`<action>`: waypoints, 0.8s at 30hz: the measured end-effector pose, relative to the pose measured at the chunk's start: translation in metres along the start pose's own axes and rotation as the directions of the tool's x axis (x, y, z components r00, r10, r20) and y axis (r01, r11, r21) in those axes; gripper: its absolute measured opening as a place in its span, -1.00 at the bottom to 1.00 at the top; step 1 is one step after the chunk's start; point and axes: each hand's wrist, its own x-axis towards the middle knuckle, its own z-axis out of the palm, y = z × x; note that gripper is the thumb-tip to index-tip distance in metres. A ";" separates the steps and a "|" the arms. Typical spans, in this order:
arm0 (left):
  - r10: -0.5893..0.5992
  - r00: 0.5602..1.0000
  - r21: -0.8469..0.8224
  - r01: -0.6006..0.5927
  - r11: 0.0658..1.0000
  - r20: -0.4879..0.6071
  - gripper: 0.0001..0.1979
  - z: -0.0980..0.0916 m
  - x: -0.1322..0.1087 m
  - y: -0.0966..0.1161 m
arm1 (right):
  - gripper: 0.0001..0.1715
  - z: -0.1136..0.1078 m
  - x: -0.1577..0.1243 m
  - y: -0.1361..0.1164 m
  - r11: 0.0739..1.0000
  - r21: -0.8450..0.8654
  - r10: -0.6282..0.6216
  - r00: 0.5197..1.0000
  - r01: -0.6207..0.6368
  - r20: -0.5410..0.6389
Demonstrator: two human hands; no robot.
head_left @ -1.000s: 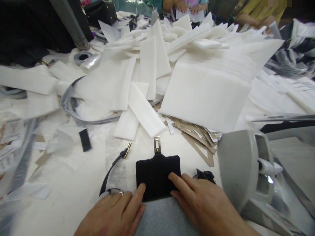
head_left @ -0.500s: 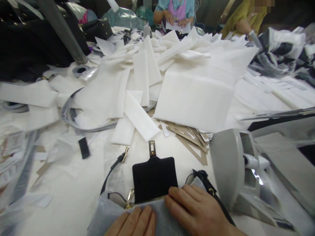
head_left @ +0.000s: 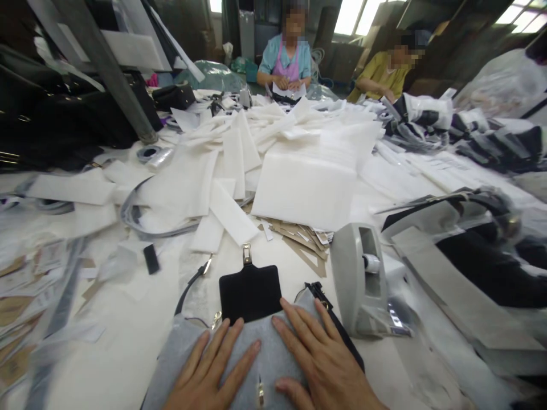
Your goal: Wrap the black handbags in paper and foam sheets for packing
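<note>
Item: bag [head_left: 250, 293], one, black, just left of the dispenser [head_left: 354, 279], its lower part under one grey cover [head_left: 179, 353]

Hands: we count two of our own. Left hand [head_left: 209, 370] and right hand [head_left: 318, 359] lie flat on the cover, left of the dispenser, fingers spread, clasping nothing

Fittings: one clasp [head_left: 247, 253] on the flap's far edge; two strap ends, one [head_left: 192, 282] left of the flap, one [head_left: 329, 313] hard by the dispenser

Handling, as we judge it: light, soft-sided, flap fairly stiff; cover limp and likely to slide; metal scratches easily. Best held by both sides of the body, not the strap

Nearby: foam sheets [head_left: 307, 182] beyond the dispenser, too many to count; card pieces [head_left: 299, 236] under them; two other people at the far side
</note>
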 end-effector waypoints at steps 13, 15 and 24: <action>-0.212 0.951 -0.324 0.279 0.904 0.227 -0.24 -0.023 0.000 0.017 | -0.48 -0.030 0.031 -0.012 0.953 0.260 0.149 0.988 -0.156 0.048; -0.223 0.945 -0.365 0.300 0.881 0.240 -0.26 -0.023 0.001 0.018 | -0.55 -0.031 0.062 -0.008 0.932 0.300 0.207 0.978 -0.203 0.021; -0.238 0.956 -0.376 0.286 0.881 0.169 -0.30 -0.026 0.000 0.019 | -0.75 -0.022 0.144 0.014 0.836 0.394 0.361 0.924 -0.381 0.128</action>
